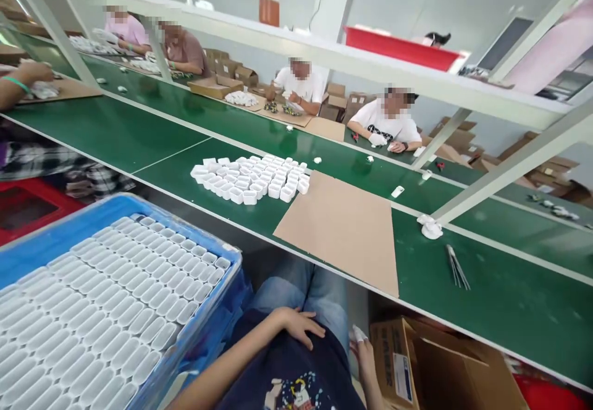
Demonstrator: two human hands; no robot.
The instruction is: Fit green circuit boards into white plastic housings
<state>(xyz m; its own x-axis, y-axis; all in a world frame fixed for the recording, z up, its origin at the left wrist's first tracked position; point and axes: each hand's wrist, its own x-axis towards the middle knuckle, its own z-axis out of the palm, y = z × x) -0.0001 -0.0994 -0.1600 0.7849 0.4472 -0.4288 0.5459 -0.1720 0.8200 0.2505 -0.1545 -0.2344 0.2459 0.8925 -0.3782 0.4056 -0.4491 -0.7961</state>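
My left hand (301,325) lies on my lap against my dark shirt, fingers spread, holding nothing. Low beside my right thigh is my right hand (364,351), with something white at its fingertips. I cannot make out whether that is a finger covering or a held piece. In front of me, a cluster of small white open-topped housings (250,178) stands on the green bench (167,144). A flat cardboard sheet (343,225) adjoins it on the right. To my left, a blue crate (204,243) is filled with rows of similar white housings (115,280).
Metal tweezers (456,267) and a crumpled white bundle (430,226) lie to the right. An open cardboard box (393,360) stands below the bench edge. A shelf beam (296,46) crosses overhead, with a slanted post (491,175). Several co-workers sit opposite; another person's arm (23,79) is at left.
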